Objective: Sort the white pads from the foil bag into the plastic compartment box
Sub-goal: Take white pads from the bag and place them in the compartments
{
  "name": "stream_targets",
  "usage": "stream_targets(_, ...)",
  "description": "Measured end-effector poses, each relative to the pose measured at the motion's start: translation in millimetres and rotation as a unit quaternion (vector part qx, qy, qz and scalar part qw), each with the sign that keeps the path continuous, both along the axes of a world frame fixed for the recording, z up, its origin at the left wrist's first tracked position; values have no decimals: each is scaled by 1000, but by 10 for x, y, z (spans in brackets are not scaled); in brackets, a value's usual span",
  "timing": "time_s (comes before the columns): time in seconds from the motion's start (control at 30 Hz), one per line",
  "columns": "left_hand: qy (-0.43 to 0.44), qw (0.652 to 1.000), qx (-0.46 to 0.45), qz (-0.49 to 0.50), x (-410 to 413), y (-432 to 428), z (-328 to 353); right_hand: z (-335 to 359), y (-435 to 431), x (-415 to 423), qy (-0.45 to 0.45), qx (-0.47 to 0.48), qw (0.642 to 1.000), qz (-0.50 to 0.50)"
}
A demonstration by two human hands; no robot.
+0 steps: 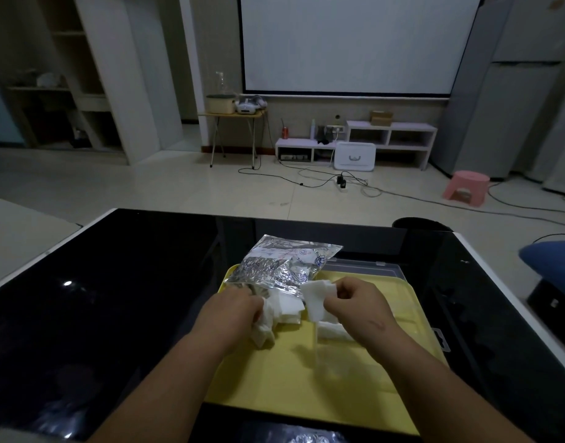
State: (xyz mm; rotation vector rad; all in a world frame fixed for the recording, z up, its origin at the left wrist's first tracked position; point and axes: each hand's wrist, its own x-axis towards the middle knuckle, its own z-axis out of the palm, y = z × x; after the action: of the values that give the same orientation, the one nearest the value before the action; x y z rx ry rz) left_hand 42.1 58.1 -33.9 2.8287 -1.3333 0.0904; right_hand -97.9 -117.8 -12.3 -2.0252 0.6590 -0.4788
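Between the curled fingers of the right hand (358,302), a soft white square pad (316,298) is pinched. Alongside, the left hand (233,310) grips a crumpled wad of white pads (268,321) at the mouth of the crinkled silver foil bag (284,263) just beyond. Step judged: separating one pad. The next move calls for lowering it into a cell of the clear plastic compartment box (370,268) beneath. Dividers are faint and both hands' fingertips are hidden.

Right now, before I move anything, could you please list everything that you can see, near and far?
table: one, glossy black, nearest.
tray: one, yellow, on the table.
plastic box: one, clear, on the tray.
foil bag: one, silver, tray's far left.
white pads: several, at the bag's mouth and in both hands.
screen: one, white, far wall.
stool: one, pink, floor, right.
cables: several, dark, floor.
left hand: grips pads at the bag's mouth.
right hand: pinches pads above the box.
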Motion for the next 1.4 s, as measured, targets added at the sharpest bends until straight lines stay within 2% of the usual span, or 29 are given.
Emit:
stream_targets(0.17,14,1000,25,-6,-11,-11,5,6,9,3,1,2,1000,-1)
stream_targets(0.33,-32,998,48,-4,-53,-10,76,17,12,-18,1,13,1000,1)
stream_targets(0.4,-19,1000,22,12,-61,-4,122,30,17,-24,-4,25,1000,7)
stream_targets(0.5,61,997,-49,27,-36,-17,164,43,-1,-17,-13,45,999,9)
stream_targets(0.63,245,952,-180,37,8,-49,191,59,-25,-9,-21,73,997,-11)
stream_targets(0.8,328,886,-312,103,-24,-110,182,74,-46,-10,-43,125,991,-26)
stream_targets(0.97,421,822,-361,126,-160,-202,182,54,-37,-11,-53,188,981,11)
stream_targets(1.2,446,802,-379,117,-235,-347,155,43,-11,-34,-16,182,982,50)
stream_targets(1.4,475,786,-382,104,-247,-388,186,43,-18,-46,-26,191,981,23)
